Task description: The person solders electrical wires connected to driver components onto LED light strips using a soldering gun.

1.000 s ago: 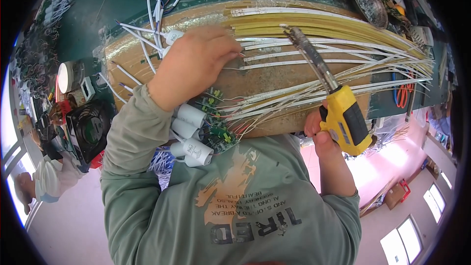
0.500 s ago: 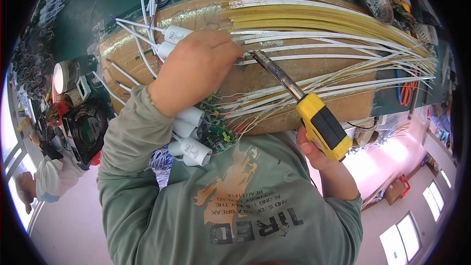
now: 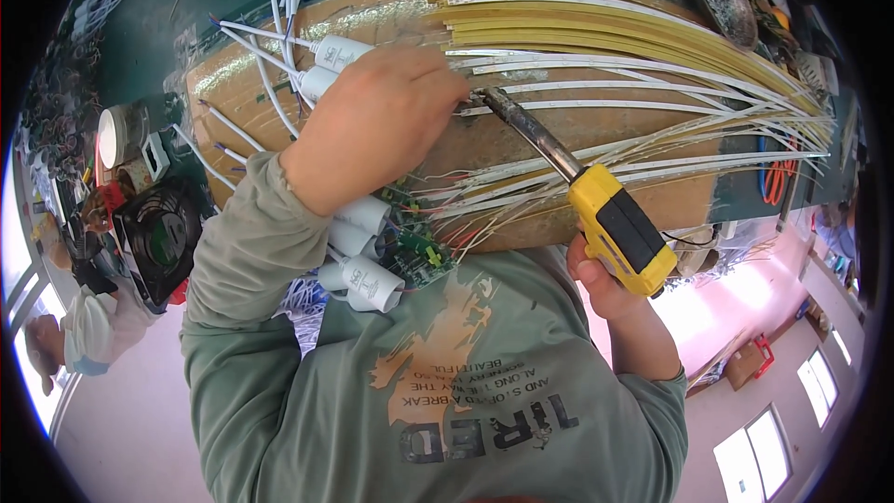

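Observation:
My right hand is wrapped round the yellow and black handle of a soldering gun. The gun's long metal barrel slants up and left, its dark tip close to the ends of the white LED strips. Beside that tip, the fingers of my left hand are pinched together; whatever is between them is too small or hidden to make out. White cylindrical housings with cables lie left of and under my left hand. Small green circuit boards with thin wires sit just below it.
Yellow strips lie in a bundle along the far side of the brown board. At the left stand a black fan and a white-lidded jar. Orange-handled pliers lie at the right. Another person is at far left.
My left hand and the soldering gun's tip have shifted very slightly to the right, still close together. The person at far left has moved a little. Both my grips look the same.

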The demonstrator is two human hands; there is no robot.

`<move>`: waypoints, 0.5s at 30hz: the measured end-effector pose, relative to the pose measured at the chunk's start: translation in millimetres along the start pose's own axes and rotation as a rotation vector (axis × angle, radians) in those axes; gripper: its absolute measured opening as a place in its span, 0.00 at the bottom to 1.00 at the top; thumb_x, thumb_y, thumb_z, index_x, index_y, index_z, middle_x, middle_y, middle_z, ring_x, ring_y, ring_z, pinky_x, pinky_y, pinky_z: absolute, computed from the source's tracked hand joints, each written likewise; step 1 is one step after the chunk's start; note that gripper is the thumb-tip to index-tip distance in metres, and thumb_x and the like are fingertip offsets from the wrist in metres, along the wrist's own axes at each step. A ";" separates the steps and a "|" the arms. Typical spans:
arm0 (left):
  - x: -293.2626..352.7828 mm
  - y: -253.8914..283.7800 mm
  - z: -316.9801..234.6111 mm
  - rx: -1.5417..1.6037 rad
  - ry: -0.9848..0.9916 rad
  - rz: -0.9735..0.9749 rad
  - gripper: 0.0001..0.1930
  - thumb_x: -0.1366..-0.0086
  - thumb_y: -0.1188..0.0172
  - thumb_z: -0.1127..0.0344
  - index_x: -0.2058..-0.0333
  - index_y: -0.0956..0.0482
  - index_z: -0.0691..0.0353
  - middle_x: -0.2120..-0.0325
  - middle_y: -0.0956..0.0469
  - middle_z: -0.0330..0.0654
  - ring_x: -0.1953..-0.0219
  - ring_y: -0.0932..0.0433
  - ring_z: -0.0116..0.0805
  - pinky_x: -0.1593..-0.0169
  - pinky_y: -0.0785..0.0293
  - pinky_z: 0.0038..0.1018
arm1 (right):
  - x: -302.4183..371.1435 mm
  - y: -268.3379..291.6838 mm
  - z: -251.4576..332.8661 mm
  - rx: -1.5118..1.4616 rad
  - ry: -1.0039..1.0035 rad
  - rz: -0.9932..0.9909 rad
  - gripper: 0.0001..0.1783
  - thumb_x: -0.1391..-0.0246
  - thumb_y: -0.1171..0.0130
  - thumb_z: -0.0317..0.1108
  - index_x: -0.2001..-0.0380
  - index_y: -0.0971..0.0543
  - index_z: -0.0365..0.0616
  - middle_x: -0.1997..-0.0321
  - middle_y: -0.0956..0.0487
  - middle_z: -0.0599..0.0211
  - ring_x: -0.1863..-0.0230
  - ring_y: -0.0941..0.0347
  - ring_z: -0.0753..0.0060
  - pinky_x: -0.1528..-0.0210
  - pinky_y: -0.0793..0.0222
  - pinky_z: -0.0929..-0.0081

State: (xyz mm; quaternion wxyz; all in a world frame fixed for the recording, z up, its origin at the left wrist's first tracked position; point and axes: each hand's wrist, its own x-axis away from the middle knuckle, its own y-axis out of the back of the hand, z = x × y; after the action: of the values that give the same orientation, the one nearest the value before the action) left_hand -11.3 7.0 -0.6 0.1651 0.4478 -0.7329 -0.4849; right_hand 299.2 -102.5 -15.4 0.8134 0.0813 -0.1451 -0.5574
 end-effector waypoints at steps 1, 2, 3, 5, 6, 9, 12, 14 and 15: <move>-0.2 -0.2 0.2 0.000 -0.003 -0.003 0.08 0.44 0.36 0.73 0.64 0.20 0.61 0.67 0.22 0.45 0.64 0.22 0.47 0.60 0.24 0.36 | -0.3 0.1 0.3 0.003 0.000 0.008 0.11 0.47 0.35 0.42 0.69 0.21 0.46 0.74 0.23 0.68 0.71 0.27 0.61 0.70 0.32 0.68; -0.3 -0.4 0.3 0.001 -0.004 -0.006 0.08 0.44 0.36 0.73 0.64 0.20 0.61 0.67 0.22 0.45 0.64 0.22 0.47 0.60 0.24 0.36 | -0.6 0.2 0.6 0.026 0.002 0.007 0.11 0.47 0.35 0.42 0.70 0.21 0.47 0.74 0.23 0.68 0.71 0.27 0.60 0.70 0.32 0.67; -0.4 -0.5 0.3 0.001 -0.002 -0.006 0.08 0.44 0.36 0.73 0.64 0.20 0.61 0.67 0.22 0.45 0.64 0.22 0.47 0.60 0.24 0.36 | -0.8 0.4 1.0 0.041 0.001 0.014 0.11 0.47 0.35 0.42 0.70 0.21 0.47 0.73 0.23 0.68 0.70 0.27 0.60 0.70 0.32 0.67; -0.5 -0.8 0.5 -0.012 0.000 0.009 0.08 0.44 0.37 0.73 0.64 0.20 0.61 0.67 0.22 0.45 0.64 0.22 0.47 0.60 0.24 0.37 | -1.6 0.2 1.4 0.056 0.000 0.023 0.11 0.47 0.35 0.42 0.71 0.21 0.47 0.73 0.23 0.68 0.70 0.27 0.59 0.70 0.32 0.66; -0.5 -1.0 0.5 -0.006 0.003 0.006 0.08 0.44 0.37 0.73 0.64 0.20 0.61 0.67 0.22 0.45 0.64 0.22 0.47 0.60 0.24 0.37 | -2.1 -0.4 1.4 0.048 0.009 0.016 0.10 0.47 0.35 0.42 0.71 0.21 0.47 0.73 0.23 0.68 0.70 0.27 0.59 0.70 0.32 0.66; -0.1 -1.4 0.4 -0.004 0.004 0.007 0.07 0.44 0.37 0.73 0.64 0.21 0.61 0.67 0.22 0.45 0.64 0.22 0.47 0.60 0.24 0.37 | -2.8 -0.2 2.2 0.056 0.018 0.015 0.10 0.47 0.35 0.41 0.72 0.21 0.47 0.73 0.23 0.68 0.70 0.27 0.58 0.70 0.32 0.65; -0.1 -1.8 0.3 -0.009 0.004 0.003 0.07 0.43 0.38 0.72 0.64 0.21 0.61 0.68 0.22 0.45 0.64 0.22 0.47 0.60 0.24 0.37 | -2.4 0.3 3.0 0.070 0.003 0.019 0.11 0.48 0.35 0.42 0.72 0.21 0.47 0.74 0.23 0.68 0.70 0.27 0.58 0.70 0.32 0.65; -0.1 -1.9 0.3 -0.008 0.001 0.004 0.07 0.43 0.38 0.72 0.64 0.21 0.61 0.68 0.23 0.45 0.64 0.22 0.47 0.60 0.25 0.37 | -1.5 0.4 3.0 0.066 -0.013 0.019 0.11 0.48 0.35 0.42 0.72 0.21 0.47 0.74 0.23 0.68 0.70 0.27 0.58 0.71 0.32 0.65; 0.0 -1.7 0.3 -0.004 0.004 0.001 0.07 0.43 0.38 0.72 0.64 0.21 0.61 0.68 0.23 0.45 0.64 0.22 0.47 0.60 0.25 0.37 | -1.2 0.3 2.6 0.066 -0.011 0.019 0.11 0.48 0.36 0.43 0.72 0.21 0.47 0.74 0.23 0.68 0.70 0.26 0.58 0.71 0.32 0.65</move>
State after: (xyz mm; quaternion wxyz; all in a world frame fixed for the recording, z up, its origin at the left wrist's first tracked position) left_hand -10.7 6.9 -2.2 0.1674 0.4482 -0.7318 -0.4853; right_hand 298.2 -101.3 -13.0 0.8147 0.1036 -0.1686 -0.5451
